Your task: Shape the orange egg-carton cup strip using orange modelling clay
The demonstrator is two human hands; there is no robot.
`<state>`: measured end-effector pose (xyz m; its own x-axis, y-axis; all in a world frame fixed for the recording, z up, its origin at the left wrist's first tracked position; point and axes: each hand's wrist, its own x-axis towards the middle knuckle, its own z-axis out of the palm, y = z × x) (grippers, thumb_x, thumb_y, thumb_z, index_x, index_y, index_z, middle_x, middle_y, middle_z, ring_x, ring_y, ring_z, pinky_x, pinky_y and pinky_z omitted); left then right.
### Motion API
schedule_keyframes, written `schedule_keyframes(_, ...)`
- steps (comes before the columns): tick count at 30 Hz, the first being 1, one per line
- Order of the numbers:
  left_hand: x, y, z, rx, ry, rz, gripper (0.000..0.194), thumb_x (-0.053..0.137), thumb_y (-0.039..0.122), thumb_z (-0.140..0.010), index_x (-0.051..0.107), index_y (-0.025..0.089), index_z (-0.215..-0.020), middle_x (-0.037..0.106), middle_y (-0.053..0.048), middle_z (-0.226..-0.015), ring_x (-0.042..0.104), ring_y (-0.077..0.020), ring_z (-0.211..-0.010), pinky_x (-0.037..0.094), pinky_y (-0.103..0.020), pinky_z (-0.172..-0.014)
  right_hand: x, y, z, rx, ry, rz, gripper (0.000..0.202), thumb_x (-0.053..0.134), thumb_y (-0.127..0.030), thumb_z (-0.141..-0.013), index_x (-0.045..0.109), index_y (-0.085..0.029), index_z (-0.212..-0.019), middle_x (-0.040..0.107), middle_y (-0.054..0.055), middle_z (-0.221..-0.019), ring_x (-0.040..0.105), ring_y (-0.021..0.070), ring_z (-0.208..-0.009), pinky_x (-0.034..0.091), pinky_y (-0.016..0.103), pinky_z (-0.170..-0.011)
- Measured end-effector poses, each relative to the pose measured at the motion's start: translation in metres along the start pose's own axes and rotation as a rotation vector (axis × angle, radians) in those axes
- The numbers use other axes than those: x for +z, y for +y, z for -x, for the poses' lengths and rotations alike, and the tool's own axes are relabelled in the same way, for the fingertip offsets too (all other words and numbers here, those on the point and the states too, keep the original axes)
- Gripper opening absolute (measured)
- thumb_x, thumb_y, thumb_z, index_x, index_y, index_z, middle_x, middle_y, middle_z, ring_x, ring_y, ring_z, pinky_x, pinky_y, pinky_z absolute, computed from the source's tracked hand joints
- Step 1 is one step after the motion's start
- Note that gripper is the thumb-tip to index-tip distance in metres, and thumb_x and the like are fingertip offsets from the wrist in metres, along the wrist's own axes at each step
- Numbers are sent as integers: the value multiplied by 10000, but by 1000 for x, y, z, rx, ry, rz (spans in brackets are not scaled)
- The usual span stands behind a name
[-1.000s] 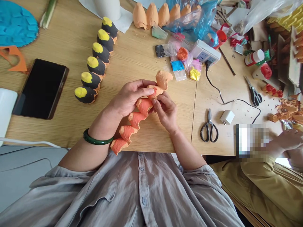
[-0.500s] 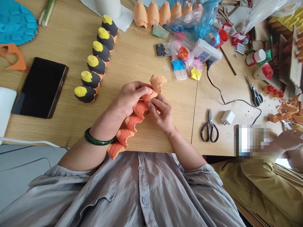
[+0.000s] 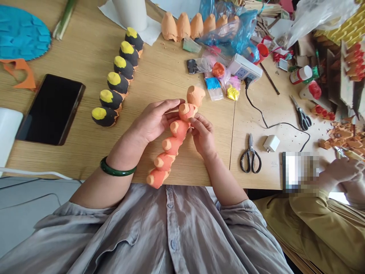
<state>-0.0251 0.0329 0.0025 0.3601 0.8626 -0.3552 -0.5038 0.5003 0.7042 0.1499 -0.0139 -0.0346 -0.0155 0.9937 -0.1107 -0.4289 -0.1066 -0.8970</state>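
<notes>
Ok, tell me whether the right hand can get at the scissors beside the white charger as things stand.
Likely yes: no object shows between the right hand and the scissors, which lie on the tabletop, though that hand holds the orange strip.

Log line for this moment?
left hand: fingers at peach, red-coated, bumpy strip | right hand: pinching strip | nearby: black, yellow-topped bumpy row
</notes>
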Motion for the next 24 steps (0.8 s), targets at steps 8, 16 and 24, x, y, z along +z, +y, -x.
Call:
schedule_keyframes(8,7,-1,-1,65,88,-5,135,923,254,-986,851,141,-1004,879,-85,-1131,846,-227,-1016,689,-320,-962,-8,-12,-11,136,70,-71,280,981,-494,-829,869,-265,-944,834,-27,-922,690,153,-824,594,287,-763)
schedule_keyframes(16,2,1,-2,-63,26,-74,330,1051,405,-917,837,158,-958,843,-80,-978,821,-228,-906,673,-290,-779,-10,-29,-9,184,-27,115,384,1053,-534,-783,843,-241,-914,733,-32,-813,532,128,-691,428,265,-639)
schedule_keyframes(24,-13,5,-9,-112,22,-131,289,1097,282,-822,855,171,-935,835,-48,-905,792,-232,-908,655,-341,-826,-4,-31,-11,152,-108,309,288,997,-546,-854,867,-299,-926,793,3,-897,641,197,-800,576,350,-753)
